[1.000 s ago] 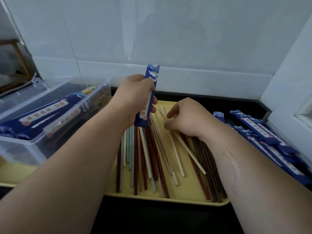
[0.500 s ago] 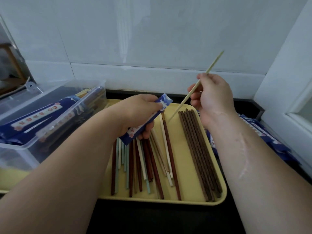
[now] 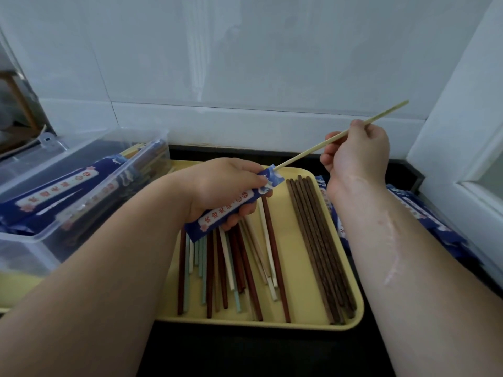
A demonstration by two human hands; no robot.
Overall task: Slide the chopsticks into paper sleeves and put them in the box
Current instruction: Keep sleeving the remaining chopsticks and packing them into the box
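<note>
- Above the far half of the yellow tray [image 3: 300, 268], the left hand [image 3: 226, 186] grips a blue paper sleeve [image 3: 231, 206]. The sleeve slants, with its open mouth pointing far and right.
- The right hand [image 3: 356, 153] pinches a pale chopstick [image 3: 307, 151] partway along its shaft, fingers curled round it. The free end sticks out far and to the right.
- The chopstick's near tip sits right at the sleeve mouth, just beside the left thumb. I cannot tell whether it has gone inside yet.
- The step in hand looks like the threading. It should go best with the stick kept in line with the sleeve's long axis, so the tip does not catch or tear the paper edge.
- The left fingers should probably ease off at the mouth, since squeezing there would flatten the opening. Holding lower down would leave the channel free.
- The push should be slow and straight, with the right hand re-gripping farther back as the shaft goes in.
- Loose chopsticks [image 3: 231, 268] lie on the tray under the left hand, and a row of dark ones [image 3: 318, 246] lies to the right.
- The clear box [image 3: 81, 213] stands to the left, already holding filled sleeves [image 3: 54, 191].
</note>
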